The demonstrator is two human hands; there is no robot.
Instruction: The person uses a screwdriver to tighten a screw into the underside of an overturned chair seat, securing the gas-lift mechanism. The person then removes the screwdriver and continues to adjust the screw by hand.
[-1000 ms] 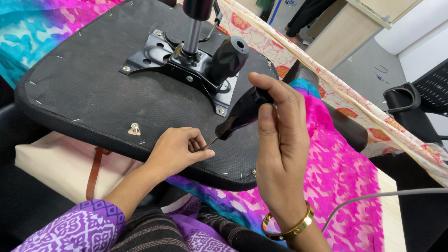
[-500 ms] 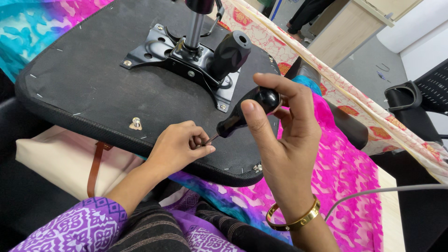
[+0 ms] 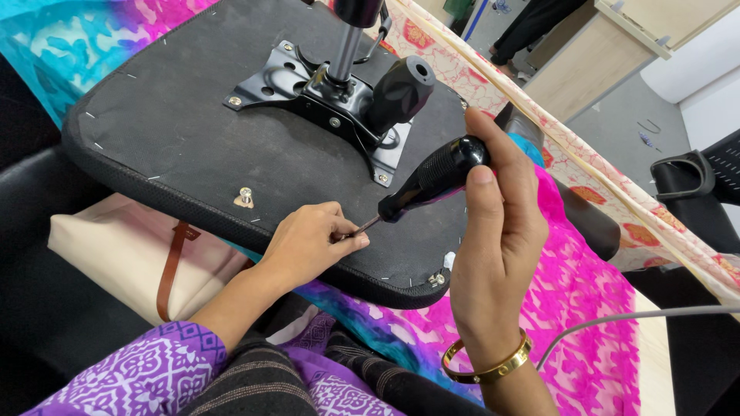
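Your right hand (image 3: 497, 254) is rising from the near right, wrist upright, fingers wrapping the black handle of the screwdriver (image 3: 432, 179) and tilting it down to the left. Your left hand (image 3: 308, 243) is lying palm-down, pinching the shaft's tip against the upturned black chair seat (image 3: 177, 131) near its front edge. A cream bag (image 3: 116, 262) is resting below, at the left.

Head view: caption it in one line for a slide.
Right hand holds a black-handled screwdriver while the left hand pinches its tip against the upturned chair seat's underside.
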